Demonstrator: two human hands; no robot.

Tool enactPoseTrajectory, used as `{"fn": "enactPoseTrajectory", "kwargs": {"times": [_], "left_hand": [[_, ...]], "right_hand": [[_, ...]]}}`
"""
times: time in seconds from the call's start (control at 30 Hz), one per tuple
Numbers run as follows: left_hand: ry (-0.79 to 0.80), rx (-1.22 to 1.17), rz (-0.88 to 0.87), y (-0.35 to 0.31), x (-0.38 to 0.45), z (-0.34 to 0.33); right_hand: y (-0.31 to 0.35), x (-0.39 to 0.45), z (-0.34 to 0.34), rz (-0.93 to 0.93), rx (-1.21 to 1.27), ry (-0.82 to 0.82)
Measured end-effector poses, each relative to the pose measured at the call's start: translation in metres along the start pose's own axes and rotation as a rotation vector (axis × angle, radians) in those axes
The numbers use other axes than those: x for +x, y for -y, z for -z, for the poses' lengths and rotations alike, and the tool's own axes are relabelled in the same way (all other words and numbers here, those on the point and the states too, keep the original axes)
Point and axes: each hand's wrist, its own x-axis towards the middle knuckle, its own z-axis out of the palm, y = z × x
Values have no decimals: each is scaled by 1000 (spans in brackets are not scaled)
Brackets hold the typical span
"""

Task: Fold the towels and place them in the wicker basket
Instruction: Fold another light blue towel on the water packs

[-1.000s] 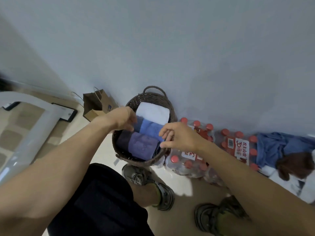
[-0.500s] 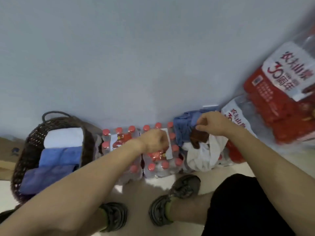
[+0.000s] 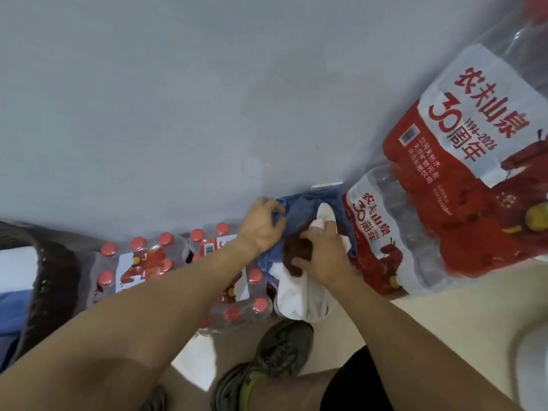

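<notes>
Now I have turned away from the wicker basket (image 3: pixel 53 280), which a second ago sat right under my fingers and now lies well off beyond my left forearm, its folded towels only partly in view at the edge. Both hands have moved onto the heap of unfolded towels, so I judge the last piece is stowed and the next pick is under way.

My left hand (image 3: pixel 261 229) curls its fingers into the near-left edge of the blue towel (image 3: pixel 299 215) and grips it. My right hand (image 3: pixel 323 250) lies over the brown towel (image 3: pixel 298 250), fingers bent down into the cloth (whether they pinch it or only press, I cannot tell). A white towel (image 3: pixel 299 295) hangs out below my right wrist.

The heap is crumpled, so no clean axis; roughly it runs from beyond my fingertips back toward my shoe (image 3: pixel 278 348).
</notes>
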Motion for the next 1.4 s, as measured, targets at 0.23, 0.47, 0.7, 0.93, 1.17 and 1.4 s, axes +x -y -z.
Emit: {"fn": "enactPoseTrajectory", "kwargs": {"times": [0.23, 0.47, 0.7, 0.93, 1.17, 1.4], "left_hand": [[246, 100, -68, 3, 43, -19], [103, -8, -51, -2, 45, -18], [57, -431, 86, -21, -1, 45], [-79, -621, 102, -34, -67, 125], [-140, -458, 125, -15, -132, 198], [-199, -389, 182, 9, -202, 210]], "right_hand": [[-27, 17, 21, -61, 79, -93], [-36, 21, 31, -131, 163, -62], [-22, 19, 36, -112, 168, -56], [-11, 3, 37, -58, 178, -72], [45, -15, 53, -25, 39, -159], [171, -93, -17, 522, 658, 227]]}}
